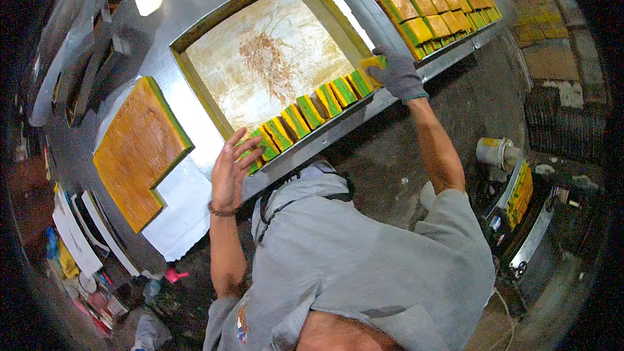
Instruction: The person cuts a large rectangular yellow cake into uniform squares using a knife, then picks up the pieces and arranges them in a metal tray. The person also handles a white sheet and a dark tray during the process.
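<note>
A square metal tray (195, 90) with a stained bottom lies on the metal table before me. Along its near edge stands a row of green and yellow layered cake pieces (308, 112). My right hand (397, 73), in a grey glove, holds a cake piece (374, 64) at the row's right end, by the tray's corner. My bare left hand (234, 168) is at the row's left end, its fingers apart over the pieces there; whether they touch is hard to tell. On the left lies a large cake slab (141, 156) with a corner cut out, on white paper (180, 204).
A second tray (463, 39) full of cut cake pieces stands at the upper right. Metal bars or frames (87, 53) are heaped at the table's far left. A white bucket (492, 151) and another tray of cake (519, 195) are low at the right.
</note>
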